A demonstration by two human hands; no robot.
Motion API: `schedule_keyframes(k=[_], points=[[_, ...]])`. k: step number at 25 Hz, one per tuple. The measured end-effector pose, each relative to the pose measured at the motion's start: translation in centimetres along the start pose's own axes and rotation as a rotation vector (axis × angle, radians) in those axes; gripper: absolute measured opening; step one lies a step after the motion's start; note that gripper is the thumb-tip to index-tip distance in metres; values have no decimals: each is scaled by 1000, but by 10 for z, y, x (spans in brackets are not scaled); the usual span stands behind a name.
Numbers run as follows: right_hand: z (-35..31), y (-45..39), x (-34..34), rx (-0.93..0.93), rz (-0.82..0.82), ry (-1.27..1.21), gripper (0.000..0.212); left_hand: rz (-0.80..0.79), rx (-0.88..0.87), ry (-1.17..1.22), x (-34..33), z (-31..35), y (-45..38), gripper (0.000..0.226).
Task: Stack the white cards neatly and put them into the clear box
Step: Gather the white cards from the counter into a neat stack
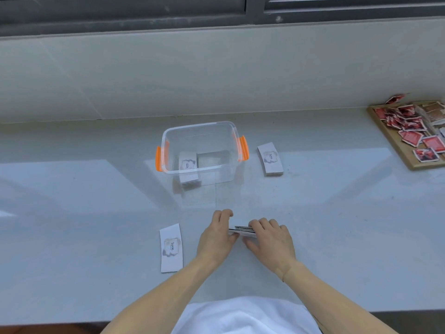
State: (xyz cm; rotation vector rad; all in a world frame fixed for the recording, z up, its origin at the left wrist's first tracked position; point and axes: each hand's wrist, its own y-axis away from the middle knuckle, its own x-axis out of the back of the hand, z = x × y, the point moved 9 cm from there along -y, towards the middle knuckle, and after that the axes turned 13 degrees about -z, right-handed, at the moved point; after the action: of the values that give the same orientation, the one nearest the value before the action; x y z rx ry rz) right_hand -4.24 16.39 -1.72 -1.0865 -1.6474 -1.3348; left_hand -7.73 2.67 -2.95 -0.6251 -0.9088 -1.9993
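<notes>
Task approx halfway, judging by layout. Largest first: pale counter w/ clear box, orange latches both sides, lid off, sitting centre, well beyond the hands. Inside box: one stack of white cards already down on left half of floor, right half bare, so room for more. Wooden tray far right holds red packets, not part of task, ignore. Still outside box: stack of cards just right of box, near but not touching it; another stack or single card left of hands, thickness hard to tell from this angle. Third batch, held cards, edge-on btwn both hands, low over or on counter, can't tell which. Left hand closed on left end, thumb under, fingers curled over top; right hand clamped on right end, fingers draped across top. Looks like squaring-up of edges, prob before drop into box. Cards: white, long curved-strip shape, small grey printed motif w/ "love." in middle; held batch shows dark edge lines, slightly fanned, not yet flush. Left to do: square held batch, box it, then 2 more batches.
</notes>
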Motion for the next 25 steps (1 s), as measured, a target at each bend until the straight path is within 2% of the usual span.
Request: schedule_keyframes(k=[2,8,12,14,17,22,25], points=[[-2,2,2,7,8,11,29,7,29,75,-8,5,-3,45],[-3,2,7,-1,49,30,28,2,83,222,-18,11,-7,39],[-2,1,8,5,79,22,27,-89,-21,276,-17,8,-1,49],[-2,1,8,9,90,20,27,-133,-68,160,-3,-7,5,51],[-2,1,8,23,91,13,25,-168,-74,-135,39,-49,15,49],[-2,1,8,40,87,5,24,-475,10,-564,79,-116,33,73],[-1,0,7,35,64,8,24,-514,22,-683,81,-125,33,79]])
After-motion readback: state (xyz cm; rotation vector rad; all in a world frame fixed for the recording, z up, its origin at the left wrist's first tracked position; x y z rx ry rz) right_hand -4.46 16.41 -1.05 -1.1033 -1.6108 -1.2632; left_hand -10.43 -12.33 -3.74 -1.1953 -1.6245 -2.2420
